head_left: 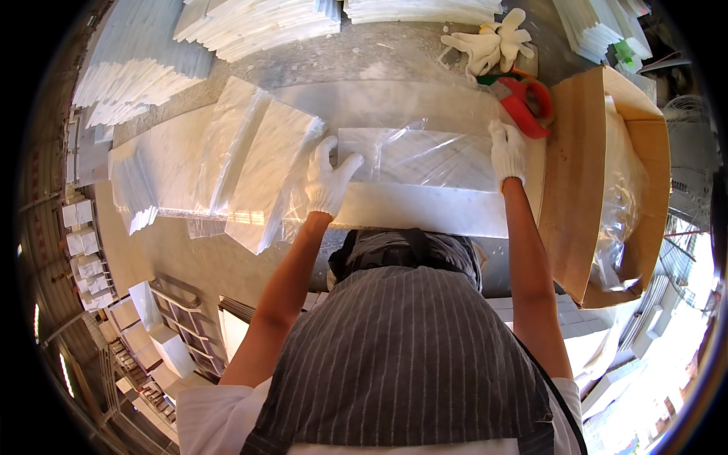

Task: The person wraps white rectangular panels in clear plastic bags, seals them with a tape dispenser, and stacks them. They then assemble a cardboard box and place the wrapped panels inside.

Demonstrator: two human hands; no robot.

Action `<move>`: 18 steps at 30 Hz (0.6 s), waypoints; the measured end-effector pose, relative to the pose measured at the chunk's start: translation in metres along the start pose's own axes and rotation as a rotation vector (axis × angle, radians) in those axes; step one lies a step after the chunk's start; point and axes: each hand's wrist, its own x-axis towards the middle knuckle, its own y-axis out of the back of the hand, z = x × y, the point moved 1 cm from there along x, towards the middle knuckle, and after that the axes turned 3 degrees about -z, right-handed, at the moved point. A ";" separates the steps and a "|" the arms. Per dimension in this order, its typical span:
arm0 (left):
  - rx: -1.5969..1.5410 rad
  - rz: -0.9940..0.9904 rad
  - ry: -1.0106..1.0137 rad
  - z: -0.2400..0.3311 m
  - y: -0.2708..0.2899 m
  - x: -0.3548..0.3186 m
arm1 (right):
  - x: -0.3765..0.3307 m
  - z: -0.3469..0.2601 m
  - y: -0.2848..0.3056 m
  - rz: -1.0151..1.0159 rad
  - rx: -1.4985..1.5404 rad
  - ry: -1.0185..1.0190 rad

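Observation:
In front of me a pale marble-look tile [425,206] lies flat, with clear plastic film [425,158] across it. My left hand [330,180], in a white knit glove, is at the left end of the film, its thumb and fingers spread apart. At the opposite end, my gloved right hand [507,152] has its fingers closed together on the film's edge; the fingertips are partly hard to make out. Just left of my left hand lies a stack of pale tiles [265,163] wrapped in clear plastic.
A red tape dispenser [523,106] stands beyond my right hand, below a pair of white gloves [493,45]. To the right, an open cardboard box [580,182] holds clear plastic bags [623,189]. Several tile stacks [258,26] line the far side. More wrapped tiles [136,189] lie at far left.

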 end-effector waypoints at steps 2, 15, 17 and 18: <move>-0.001 0.026 -0.026 -0.001 -0.005 0.004 | 0.001 -0.001 0.001 -0.012 -0.008 -0.022; 0.045 0.376 -0.071 0.013 -0.023 0.053 | 0.004 0.003 -0.003 0.037 -0.091 -0.061; 0.194 0.407 -0.039 0.022 -0.022 0.050 | 0.009 0.006 -0.004 0.032 -0.138 -0.064; 0.221 0.404 -0.039 0.023 -0.022 0.050 | 0.010 0.005 -0.004 0.023 -0.156 -0.062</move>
